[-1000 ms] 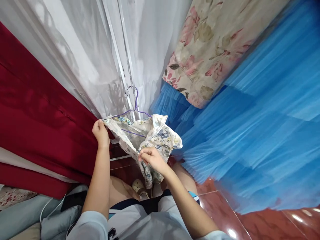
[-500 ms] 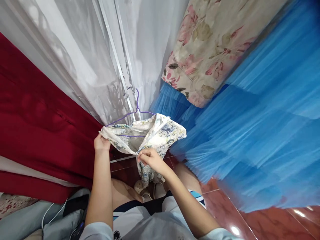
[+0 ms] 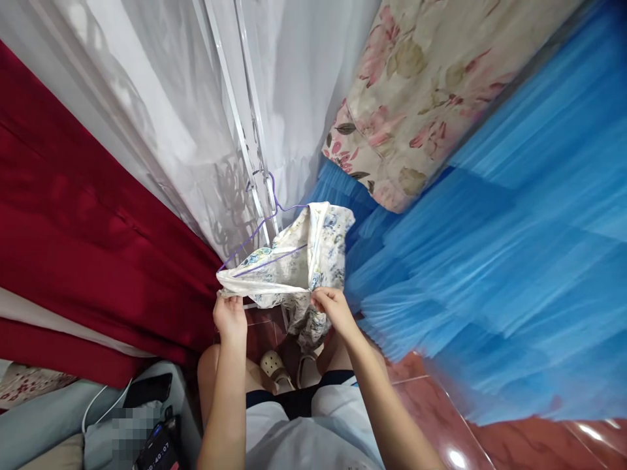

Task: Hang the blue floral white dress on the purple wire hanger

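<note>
One flowery top [image 3: 289, 273] hangs on one purple hanger [image 3: 277, 203], right in front of the person, past the fingers. The hanger's long side slants: its left end is low and close, and its right end goes up and away, under the cloth. The left hand [image 3: 230, 316] is nearer to a hanger end, just below it. That hand has its fingers tucked in narrow on the top's near edge. The right hand [image 3: 334, 308] pinches the same edge farther along, so the edge runs nearly straight between the two hands. (The bottom bar of the hanger peeks through the neck hole.)

Behind the hanger stand two thin white bars [image 3: 232, 108] by white cloth [image 3: 161, 130]. One red cloth [image 3: 93, 241] hangs on the left. On the right are one pink-flowered cloth [image 3: 401, 117] and one frilly blue cloth [image 3: 490, 261]. Two shoes [image 3: 272, 365] show below, one partly hidden, on the red floor [image 3: 421, 398].
</note>
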Motion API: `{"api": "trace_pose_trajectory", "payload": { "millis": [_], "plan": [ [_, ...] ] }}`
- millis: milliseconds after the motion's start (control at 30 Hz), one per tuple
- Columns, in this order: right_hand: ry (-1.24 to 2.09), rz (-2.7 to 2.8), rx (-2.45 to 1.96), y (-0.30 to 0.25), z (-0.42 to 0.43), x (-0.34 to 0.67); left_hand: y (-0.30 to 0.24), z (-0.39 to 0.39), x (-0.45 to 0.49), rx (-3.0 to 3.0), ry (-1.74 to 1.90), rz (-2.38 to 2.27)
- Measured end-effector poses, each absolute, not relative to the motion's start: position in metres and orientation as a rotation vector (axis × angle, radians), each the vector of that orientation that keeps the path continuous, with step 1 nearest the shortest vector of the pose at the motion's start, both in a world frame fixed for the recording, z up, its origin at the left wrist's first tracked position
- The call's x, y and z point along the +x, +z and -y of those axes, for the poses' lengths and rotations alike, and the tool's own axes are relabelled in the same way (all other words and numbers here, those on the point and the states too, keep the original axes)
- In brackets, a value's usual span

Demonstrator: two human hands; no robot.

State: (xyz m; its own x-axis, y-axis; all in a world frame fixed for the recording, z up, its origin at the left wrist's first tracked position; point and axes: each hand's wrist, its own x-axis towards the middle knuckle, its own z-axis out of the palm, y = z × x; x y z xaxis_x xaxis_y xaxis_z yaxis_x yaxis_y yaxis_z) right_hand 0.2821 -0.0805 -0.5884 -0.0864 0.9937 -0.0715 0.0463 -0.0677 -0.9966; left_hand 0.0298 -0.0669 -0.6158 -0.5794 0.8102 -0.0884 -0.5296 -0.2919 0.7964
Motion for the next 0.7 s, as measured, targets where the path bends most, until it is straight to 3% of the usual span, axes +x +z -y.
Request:
{"api": "trace_pose_trajectory", "payload": {
  "millis": [100, 300, 500, 700],
  "plan": [
    [1.232, 1.233, -1.292, -0.594, 0.077, 0.29, -0.624, 0.087, 0.045, 0.608, 1.924, -1.173],
    [1.159, 1.23, -1.378, -0.604, 0.074, 0.295, -0.625, 0.113, 0.063, 1.189, 1.503, -1.429],
    [0.986, 1.192, -1.551, -0.618, 0.064, 0.319, -0.57, 0.106, 0.087, 1.154, 1.599, -1.151],
    [0.904, 1.273, -1.686, -0.626, 0.056, 0.337, -0.518, 0.074, 0.138, 1.549, 1.49, -0.918]
  ]
}}
